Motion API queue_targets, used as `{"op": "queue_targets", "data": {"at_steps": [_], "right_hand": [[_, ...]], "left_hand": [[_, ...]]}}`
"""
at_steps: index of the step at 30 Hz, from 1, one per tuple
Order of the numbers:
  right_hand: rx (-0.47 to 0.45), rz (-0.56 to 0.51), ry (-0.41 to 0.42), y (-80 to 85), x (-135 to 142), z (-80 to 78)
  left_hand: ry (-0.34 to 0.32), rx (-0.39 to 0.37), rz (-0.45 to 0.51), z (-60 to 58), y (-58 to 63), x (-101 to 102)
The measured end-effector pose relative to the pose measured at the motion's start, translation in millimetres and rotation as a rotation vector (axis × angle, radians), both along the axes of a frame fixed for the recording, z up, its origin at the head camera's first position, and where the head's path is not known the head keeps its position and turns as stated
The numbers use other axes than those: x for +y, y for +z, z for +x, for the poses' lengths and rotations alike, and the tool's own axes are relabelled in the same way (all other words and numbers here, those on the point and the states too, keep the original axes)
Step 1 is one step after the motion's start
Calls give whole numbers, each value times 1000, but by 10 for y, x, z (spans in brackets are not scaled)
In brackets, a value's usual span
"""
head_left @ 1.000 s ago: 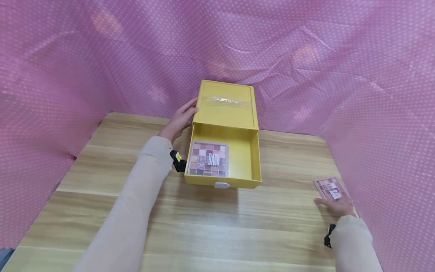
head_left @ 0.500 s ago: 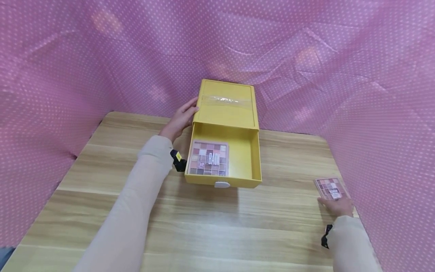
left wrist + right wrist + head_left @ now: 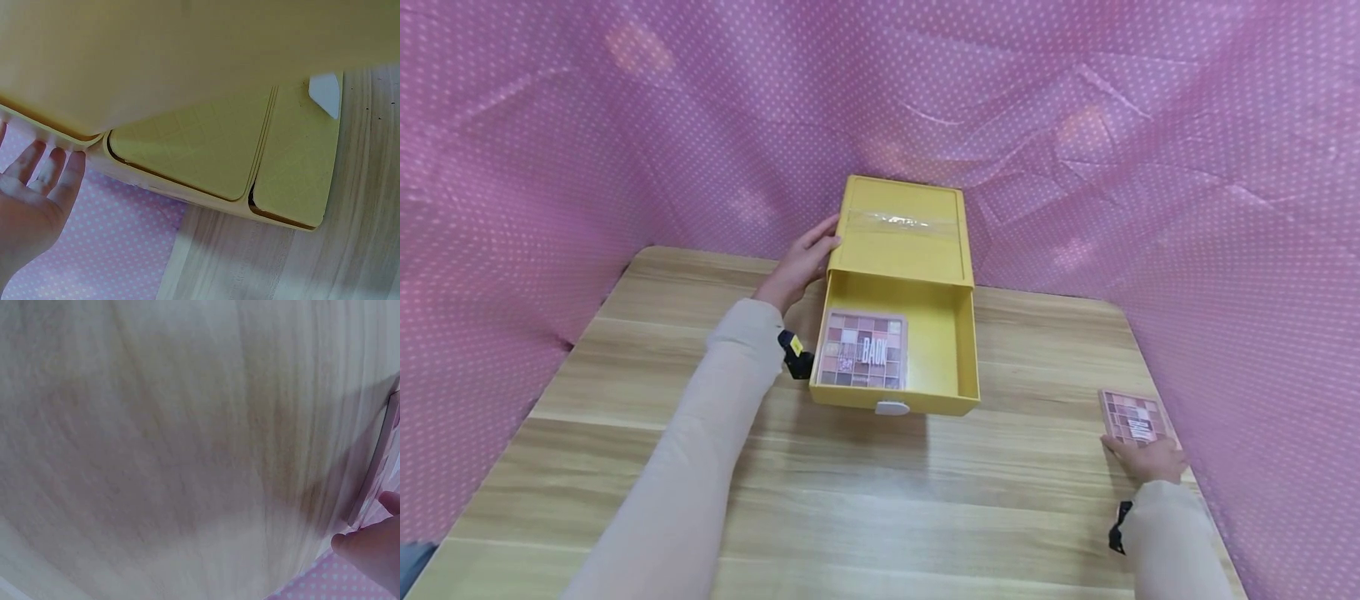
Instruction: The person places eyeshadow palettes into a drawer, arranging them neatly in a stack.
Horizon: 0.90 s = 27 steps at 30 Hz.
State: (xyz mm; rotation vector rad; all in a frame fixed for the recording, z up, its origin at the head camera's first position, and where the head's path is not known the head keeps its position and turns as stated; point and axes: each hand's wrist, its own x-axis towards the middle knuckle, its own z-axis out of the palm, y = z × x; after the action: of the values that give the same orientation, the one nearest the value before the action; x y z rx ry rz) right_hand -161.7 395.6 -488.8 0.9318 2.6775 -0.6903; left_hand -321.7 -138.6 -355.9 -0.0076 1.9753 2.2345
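Note:
A yellow storage box (image 3: 906, 204) stands at the back of the table with its drawer (image 3: 936, 404) pulled out. Inside, on the left, lies a pink eyeshadow palette (image 3: 863, 350) lettered "BACK". My left hand (image 3: 797, 271) rests against the box's left side, its fingers (image 3: 72, 172) extended along the edge in the left wrist view. Far to the right, my right hand (image 3: 1150, 458) holds a second eyeshadow palette (image 3: 1131, 412) by its near edge, low over the tabletop. Its thumb (image 3: 362, 544) is at the palette's corner; most other fingers are hidden.
The wooden table (image 3: 880, 517) has its right edge close beside the second palette. Pink dotted cloth (image 3: 760, 100) hangs behind and on both sides. A white handle (image 3: 892, 408) juts from the drawer front; clear tape (image 3: 902, 221) crosses the box top.
The second palette has shifted slightly right and turned a little, with my right hand at its near edge. My left hand, the box and the drawer stay as they were.

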Motion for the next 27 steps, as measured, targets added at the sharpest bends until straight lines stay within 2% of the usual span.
{"op": "queue_targets", "data": {"at_steps": [5,15,25,27], "right_hand": [[52,-24,-17,-13,-2,81],[70,-61,8,51,18,210],[131,-32,15,127,20,219],[151,-69,4,159,9,219]], "left_hand": [[7,12,0,61,-4,24],[7,23,-7,192,-7,54],[20,17,34,309,2,75],[19,21,36,336,0,74]]}}
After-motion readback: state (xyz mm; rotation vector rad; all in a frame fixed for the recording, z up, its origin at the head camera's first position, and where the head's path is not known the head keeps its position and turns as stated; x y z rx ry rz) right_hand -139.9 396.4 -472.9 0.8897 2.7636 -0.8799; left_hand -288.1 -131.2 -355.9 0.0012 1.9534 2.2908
